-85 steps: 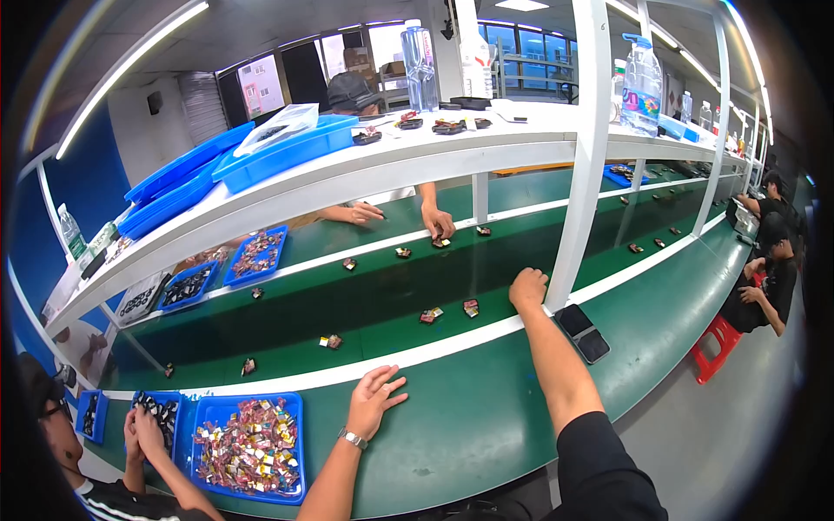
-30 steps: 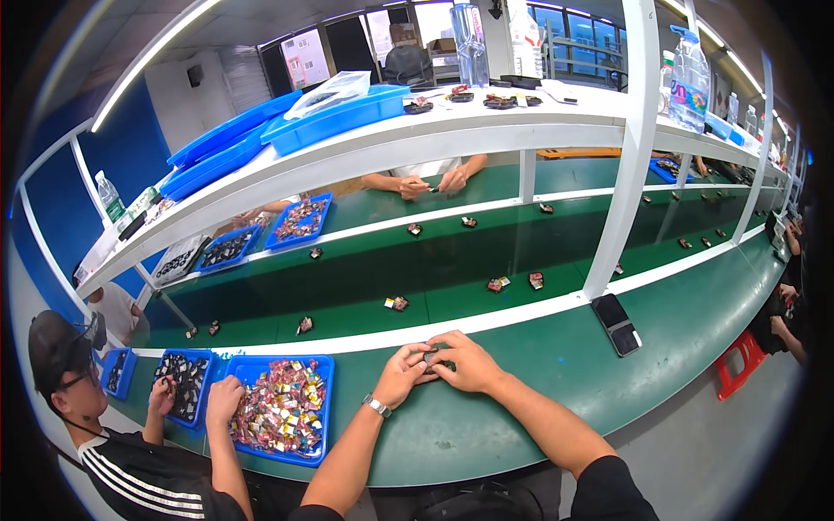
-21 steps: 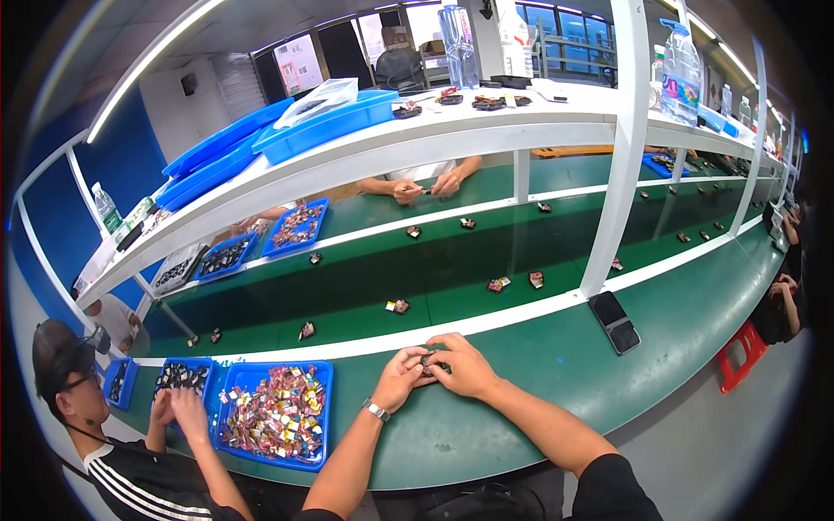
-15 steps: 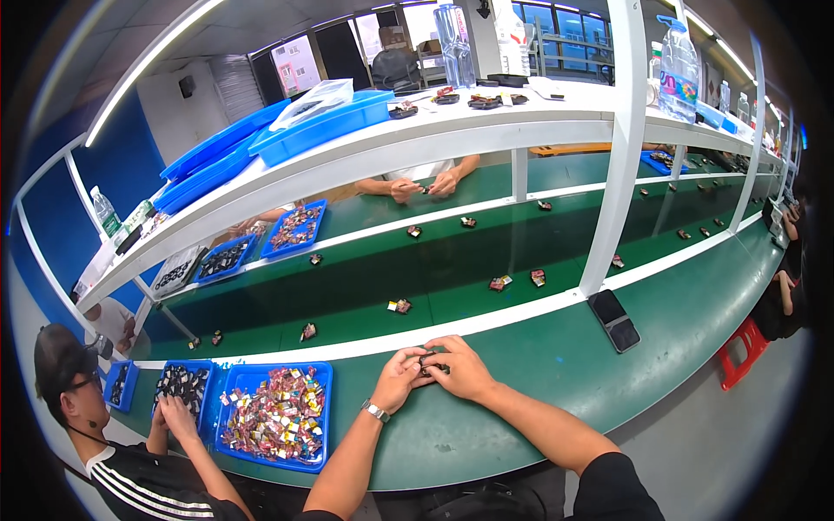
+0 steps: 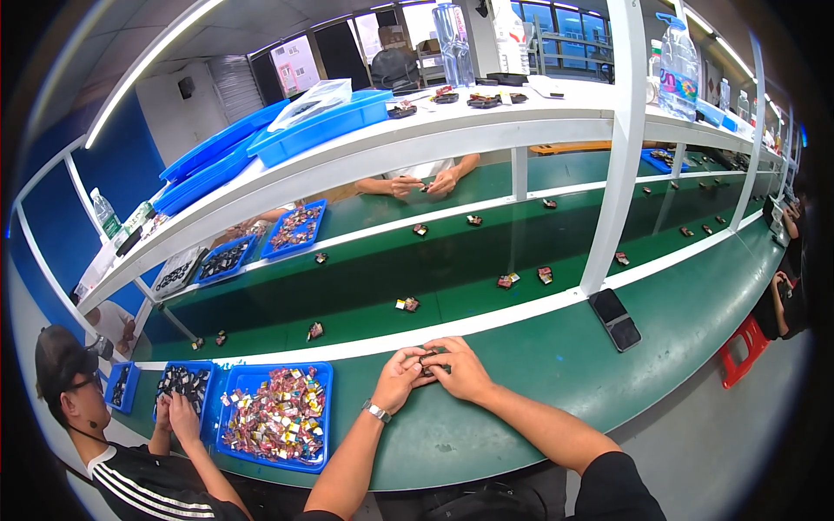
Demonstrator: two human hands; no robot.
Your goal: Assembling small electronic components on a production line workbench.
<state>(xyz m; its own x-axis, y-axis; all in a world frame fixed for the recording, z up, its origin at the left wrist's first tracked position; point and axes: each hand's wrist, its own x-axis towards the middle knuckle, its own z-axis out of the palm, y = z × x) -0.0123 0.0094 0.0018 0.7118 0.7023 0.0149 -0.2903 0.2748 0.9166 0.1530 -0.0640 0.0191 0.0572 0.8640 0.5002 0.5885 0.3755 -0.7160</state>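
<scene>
In front of me, over the green bench, both my hands come together around a small dark part point(image 5: 426, 365). My left hand point(image 5: 398, 379), with a watch point(image 5: 377, 412) at its wrist, grips the part from the left. The fingers of my right hand point(image 5: 463, 371) close on it from the right and above. Fingers cover most of the part, so its kind is unclear. Left of my forearm is a blue tray point(image 5: 327, 417) heaped with small pieces point(image 5: 278, 412) in red, yellow and white.
Small red-and-white pieces point(image 5: 407, 304) are spaced along the green conveyor belt point(image 5: 460, 295). A folding phone point(image 5: 614, 319) lies right of a white post point(image 5: 618, 156). At left, a co-worker's hands point(image 5: 178, 421) work over a tray of dark parts point(image 5: 184, 380). Another person's hands point(image 5: 426, 184) are across the belt.
Pieces on the belt have shifted slightly to the right. The left co-worker's hands have risen a little, fingers together. My own hands stay nearly still around the dark part.
</scene>
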